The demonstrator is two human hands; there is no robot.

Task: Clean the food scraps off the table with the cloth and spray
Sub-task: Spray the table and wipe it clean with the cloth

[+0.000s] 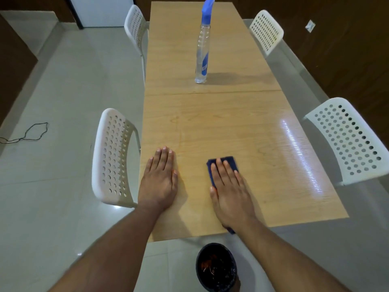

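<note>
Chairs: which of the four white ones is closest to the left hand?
The near-left chair, its perforated back right beside the left hand; the other three stand farther off.

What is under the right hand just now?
The dark blue cloth, flat on the table; the right hand presses it with straight fingers. Only its far edge and a near corner show. Any scraps beneath are hidden.
</note>
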